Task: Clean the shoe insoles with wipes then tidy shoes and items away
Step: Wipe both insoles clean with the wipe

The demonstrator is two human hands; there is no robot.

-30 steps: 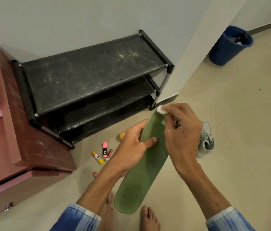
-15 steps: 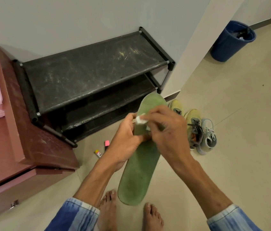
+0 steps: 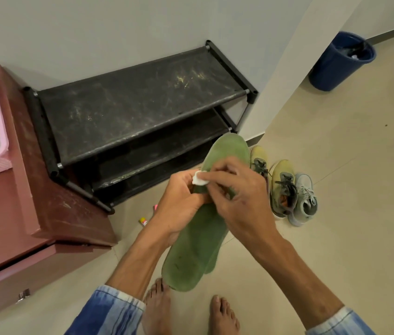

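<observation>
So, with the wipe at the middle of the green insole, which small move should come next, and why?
Probably draw the wipe down toward the near end of the green insole. The right hand pinches it at mid-length, the left hand grips the insole, and dark marks show near that end.

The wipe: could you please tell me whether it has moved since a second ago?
Yes. The wipe in the right hand has slid from the toe end of the insole toward its middle, away from the front right post of the shoe rack.
</observation>
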